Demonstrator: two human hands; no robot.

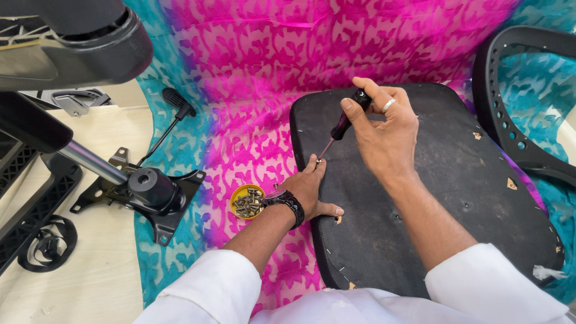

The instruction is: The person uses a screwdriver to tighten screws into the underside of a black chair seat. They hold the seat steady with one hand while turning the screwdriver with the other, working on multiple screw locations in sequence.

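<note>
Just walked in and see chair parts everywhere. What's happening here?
A person kneels over a black seat pan lying on pink and teal cloth. The right hand holds a screwdriver at the pan's edge, where the left hand steadies it. A yellow dish of screws sits beside them.

The screwdriver (342, 126) has a black and dark red handle and a thin metal shaft. It is tilted, with the handle up near the upper middle of the frame and the tip pointing down and to the left. The tip meets the left edge of the seat board (444, 198).

The seat board is a wide, flat panel with rounded corners, covered in black fabric. It lies flat in the middle and right of the frame. Small staples run along its edge, and a few pale spots show where the fabric is torn or open.
</note>
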